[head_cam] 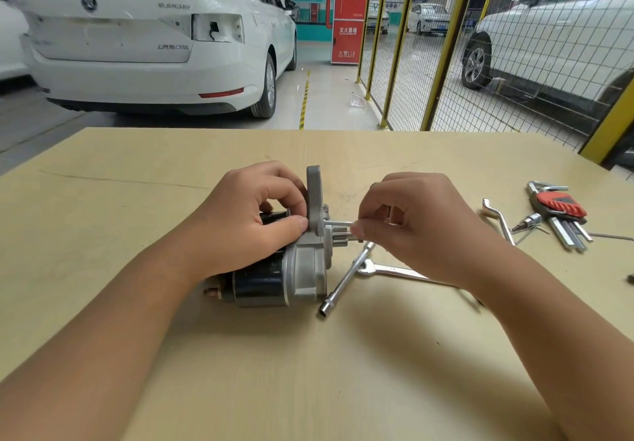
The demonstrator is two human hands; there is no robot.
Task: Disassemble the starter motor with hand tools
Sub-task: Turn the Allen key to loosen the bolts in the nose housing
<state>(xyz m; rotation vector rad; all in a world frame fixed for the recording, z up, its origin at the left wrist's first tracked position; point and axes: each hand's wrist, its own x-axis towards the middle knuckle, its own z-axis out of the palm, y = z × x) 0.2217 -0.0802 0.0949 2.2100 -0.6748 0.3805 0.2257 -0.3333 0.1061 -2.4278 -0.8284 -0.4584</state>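
Right hand (418, 224), fingers curled, pinches a slim metal tool (338, 223) entering the aluminium end housing (315, 200) of the starter motor (274, 279). Left hand (247, 221) grips the motor's black body from above. Motor lies on its side on the table (308, 372); T-handle socket wrench (344, 279) and spanner (391, 271) just beside it.

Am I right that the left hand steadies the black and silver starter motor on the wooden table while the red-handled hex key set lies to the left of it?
Not quite: the head view shows the red-handled hex key set lying to the right of the black and silver starter motor, near the table's right edge. The rest holds: the left hand steadies the motor on the wooden table.
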